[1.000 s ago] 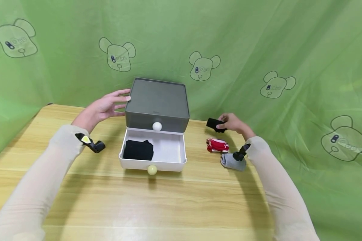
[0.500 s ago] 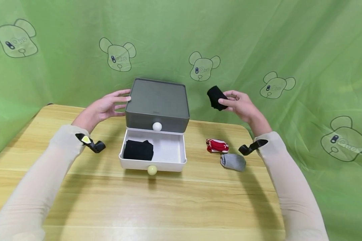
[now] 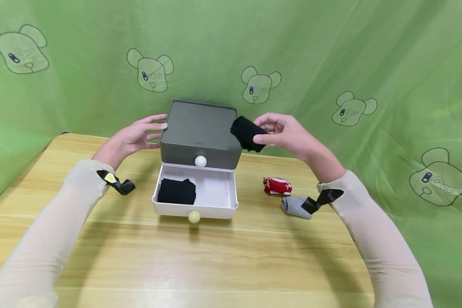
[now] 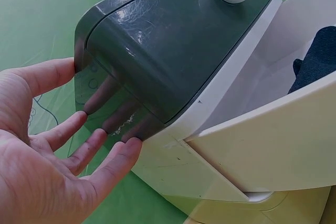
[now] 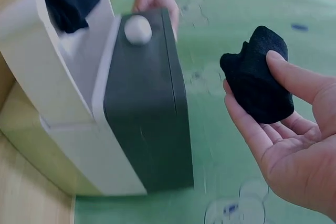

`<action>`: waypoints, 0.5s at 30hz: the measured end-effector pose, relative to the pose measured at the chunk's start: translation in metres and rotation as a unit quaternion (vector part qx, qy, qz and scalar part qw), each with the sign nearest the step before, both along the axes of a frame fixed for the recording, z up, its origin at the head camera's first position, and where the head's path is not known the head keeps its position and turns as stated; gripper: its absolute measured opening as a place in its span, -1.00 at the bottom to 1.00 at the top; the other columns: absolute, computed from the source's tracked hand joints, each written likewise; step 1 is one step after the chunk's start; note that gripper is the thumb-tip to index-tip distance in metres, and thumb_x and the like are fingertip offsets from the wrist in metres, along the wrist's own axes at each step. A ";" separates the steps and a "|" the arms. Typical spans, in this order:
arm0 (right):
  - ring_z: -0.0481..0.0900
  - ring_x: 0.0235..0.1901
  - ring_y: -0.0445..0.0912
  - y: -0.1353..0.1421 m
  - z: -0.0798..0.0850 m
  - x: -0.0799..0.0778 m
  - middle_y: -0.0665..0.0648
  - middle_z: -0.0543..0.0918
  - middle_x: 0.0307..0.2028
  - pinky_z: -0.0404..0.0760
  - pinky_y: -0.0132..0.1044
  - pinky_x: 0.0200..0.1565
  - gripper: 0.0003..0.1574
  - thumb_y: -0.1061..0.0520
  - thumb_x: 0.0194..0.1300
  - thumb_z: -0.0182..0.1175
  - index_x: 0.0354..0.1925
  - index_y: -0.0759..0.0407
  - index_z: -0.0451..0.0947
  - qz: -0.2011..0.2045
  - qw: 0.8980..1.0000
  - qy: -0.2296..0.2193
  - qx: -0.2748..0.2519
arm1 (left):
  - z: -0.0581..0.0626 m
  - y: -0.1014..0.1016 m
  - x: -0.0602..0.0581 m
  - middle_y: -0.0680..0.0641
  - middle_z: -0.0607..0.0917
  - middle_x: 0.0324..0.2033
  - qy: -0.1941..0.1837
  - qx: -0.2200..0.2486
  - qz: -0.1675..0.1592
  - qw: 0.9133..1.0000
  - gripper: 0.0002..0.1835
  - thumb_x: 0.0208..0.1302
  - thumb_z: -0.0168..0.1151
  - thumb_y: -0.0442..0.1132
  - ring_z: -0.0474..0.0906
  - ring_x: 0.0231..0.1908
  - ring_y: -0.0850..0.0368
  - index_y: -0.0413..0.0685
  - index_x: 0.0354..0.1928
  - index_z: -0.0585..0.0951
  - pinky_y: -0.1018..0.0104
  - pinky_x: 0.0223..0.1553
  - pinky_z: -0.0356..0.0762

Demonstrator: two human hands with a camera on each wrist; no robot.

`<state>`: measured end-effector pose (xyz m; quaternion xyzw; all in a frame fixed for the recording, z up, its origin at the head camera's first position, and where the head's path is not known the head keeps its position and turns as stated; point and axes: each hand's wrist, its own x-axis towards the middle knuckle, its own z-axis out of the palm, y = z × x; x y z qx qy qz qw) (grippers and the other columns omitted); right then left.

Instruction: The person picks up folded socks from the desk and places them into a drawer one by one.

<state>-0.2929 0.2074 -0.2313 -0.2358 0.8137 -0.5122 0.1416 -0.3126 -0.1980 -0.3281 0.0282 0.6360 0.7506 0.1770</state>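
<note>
My right hand pinches a rolled black sock between thumb and fingers, raised beside the right edge of the dark grey top of the drawer box. In the right wrist view the sock is a soft, folded bundle with a small nub. My left hand rests its extended fingertips against the box's left side; the left wrist view shows those fingers spread on the glossy wall. Below the grey drawer, a white drawer is pulled out, with another black rolled sock in its left part.
On the wooden table, right of the box, lie a red-and-white rolled sock and a grey one, partly covered by the right wrist camera. A green curtain hangs behind. White and yellowish knobs stick out from the drawers.
My right hand has lifted the black sock from the table's back right and carried it left to the box's edge. The left hand stays in place.
</note>
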 end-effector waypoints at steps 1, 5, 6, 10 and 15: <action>0.73 -0.20 -0.10 -0.004 0.000 0.004 0.02 0.78 -0.17 0.75 -0.23 -0.05 -0.67 0.32 0.27 0.36 -0.01 0.11 0.60 0.014 1.000 0.002 0.002 | 0.000 0.000 0.000 0.12 0.41 0.19 0.000 0.000 0.000 1.000 -0.20 0.51 0.14 -0.17 -0.06 0.59 -0.20 0.12 0.64 -0.01 -0.21 0.59 0.00; 0.74 -0.21 -0.09 -0.019 -0.003 0.017 0.05 0.78 -0.22 0.74 -0.27 -0.03 -0.68 0.37 0.22 0.39 -0.07 0.14 0.63 0.064 0.998 -0.002 0.013 | 0.000 0.001 -0.001 0.12 0.41 0.19 0.001 0.000 0.000 1.000 -0.21 0.51 0.13 -0.17 -0.06 0.59 -0.20 0.12 0.64 -0.01 -0.22 0.59 0.00; 0.74 -0.20 -0.08 -0.022 -0.005 0.019 0.05 0.78 -0.22 0.73 -0.28 -0.01 -0.67 0.37 0.20 0.40 -0.07 0.17 0.63 0.070 0.997 -0.005 0.021 | 0.000 0.001 -0.001 0.12 0.41 0.19 0.001 0.000 -0.001 1.000 -0.21 0.51 0.13 -0.18 -0.06 0.59 -0.20 0.12 0.64 -0.01 -0.22 0.59 0.00; 0.70 -0.11 -0.08 -0.033 -0.013 0.026 0.07 0.76 -0.18 0.69 -0.31 0.02 -0.62 0.29 0.19 0.46 -0.02 0.21 0.61 0.077 0.993 0.005 0.088 | 0.000 0.001 -0.001 0.10 0.39 0.22 0.001 -0.001 -0.001 1.000 -0.21 0.51 0.13 -0.18 -0.06 0.59 -0.20 0.12 0.64 -0.01 -0.22 0.59 0.00; 0.63 -0.06 -0.06 -0.045 -0.026 0.032 0.09 0.72 -0.14 0.69 -0.27 0.02 -0.61 0.19 0.17 0.50 -0.04 0.18 0.62 0.083 0.982 0.033 0.166 | 0.000 0.001 0.001 0.10 0.38 0.24 0.000 -0.001 -0.001 1.000 -0.20 0.51 0.14 -0.17 -0.07 0.59 -0.20 0.13 0.64 -0.01 -0.22 0.59 0.00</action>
